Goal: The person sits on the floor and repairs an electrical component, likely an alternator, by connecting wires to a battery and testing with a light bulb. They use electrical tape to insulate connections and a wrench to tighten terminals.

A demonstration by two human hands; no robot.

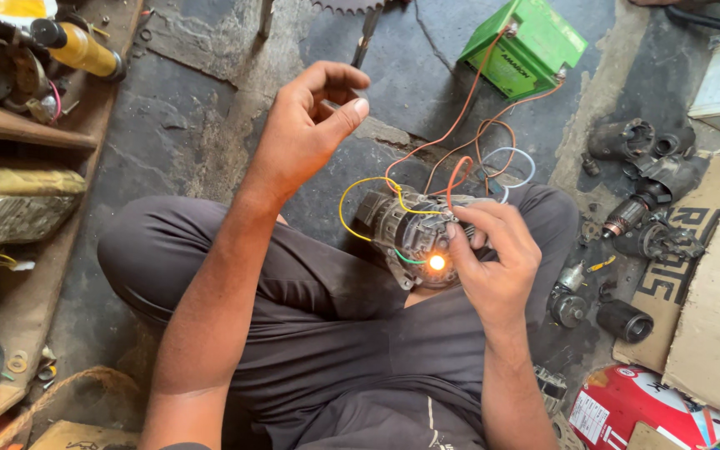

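A grey metal alternator [402, 233] rests on my lap between my crossed legs. My right hand [493, 254] grips its right side, fingers wrapped over the casing. A small bulb [437, 262] glows orange on the alternator just left of my thumb. Yellow, orange and green wires loop off the unit, and orange wires [468, 108] run up to a green battery [525, 46] on the floor. My left hand [310, 125] is raised above the floor, fingers curled and apart, holding nothing.
Several dismantled starter motor parts [639, 208] lie on the floor and on flattened cardboard [710, 283] at right. A red can [635, 404] sits at bottom right. A wooden shelf [18, 133] with a yellow bottle [85, 52] and oily containers runs along the left.
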